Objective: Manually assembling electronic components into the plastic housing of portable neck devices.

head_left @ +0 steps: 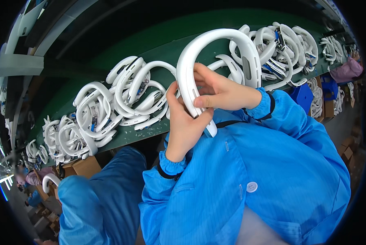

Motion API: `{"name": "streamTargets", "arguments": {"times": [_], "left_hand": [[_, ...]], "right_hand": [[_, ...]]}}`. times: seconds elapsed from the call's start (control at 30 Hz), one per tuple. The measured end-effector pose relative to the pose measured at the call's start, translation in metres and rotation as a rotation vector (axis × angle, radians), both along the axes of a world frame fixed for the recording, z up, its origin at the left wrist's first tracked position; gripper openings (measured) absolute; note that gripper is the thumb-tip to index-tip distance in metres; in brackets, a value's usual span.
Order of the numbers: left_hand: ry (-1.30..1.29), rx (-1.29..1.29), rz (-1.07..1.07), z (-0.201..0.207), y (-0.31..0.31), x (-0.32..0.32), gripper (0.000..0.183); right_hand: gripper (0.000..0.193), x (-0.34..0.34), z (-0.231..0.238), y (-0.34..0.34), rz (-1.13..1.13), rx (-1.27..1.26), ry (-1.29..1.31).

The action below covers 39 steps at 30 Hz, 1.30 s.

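Both of my hands are closed on the same white U-shaped neck fan (189,61), raised in front of my blue jacket, its curve upward. My left hand (185,122) wraps the lower part of the nearer arm from the left. Gripping that arm from the right, my right hand (227,90) presses its thumb on the front face, with its fingers behind. The other arm of the fan, with a long grey vent slot (246,69), stands free at the right. A narrow end tip (211,130) shows below my left fingers.
Piles of white curved fan parts (95,108) lie on the green table (162,51) at left, with more fan parts (289,45) at right. Blue bins (303,96) stand right; cardboard boxes (87,166) sit beneath the table. Blue clothing (105,192) fills the lower left.
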<state>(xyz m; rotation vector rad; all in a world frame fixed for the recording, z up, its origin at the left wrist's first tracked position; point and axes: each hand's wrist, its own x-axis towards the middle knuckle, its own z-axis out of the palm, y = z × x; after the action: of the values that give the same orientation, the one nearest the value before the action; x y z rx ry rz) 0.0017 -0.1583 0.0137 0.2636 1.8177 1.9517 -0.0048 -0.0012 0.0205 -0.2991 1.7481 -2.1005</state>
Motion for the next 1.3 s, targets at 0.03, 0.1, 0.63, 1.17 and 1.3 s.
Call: {"name": "streamTargets", "arguments": {"times": [0.03, 0.1, 0.63, 1.17, 1.3], "left_hand": [[-0.033, 0.039, 0.017, 0.0, -0.002, 0.005, 0.078], [-0.073, 0.079, 0.15, 0.004, -0.003, 0.017, 0.071], [0.197, -0.724, -0.172, 0.0, -0.014, 0.025, 0.037], [0.246, -0.616, -0.027, 0.004, -0.005, 0.02, 0.042], [0.261, -0.781, -0.12, 0.011, -0.005, 0.021, 0.043]], "right_hand": [[0.076, 0.002, -0.001, -0.002, -0.001, -0.003, -0.003], [0.076, 0.007, -0.005, -0.007, -0.088, -0.124, 0.004], [0.082, 0.041, -0.021, -0.024, -0.269, -0.003, -0.198], [0.056, 0.021, -0.011, -0.017, -0.243, -0.049, -0.135], [0.052, 0.026, -0.007, -0.025, -0.255, 0.098, -0.061]]}}
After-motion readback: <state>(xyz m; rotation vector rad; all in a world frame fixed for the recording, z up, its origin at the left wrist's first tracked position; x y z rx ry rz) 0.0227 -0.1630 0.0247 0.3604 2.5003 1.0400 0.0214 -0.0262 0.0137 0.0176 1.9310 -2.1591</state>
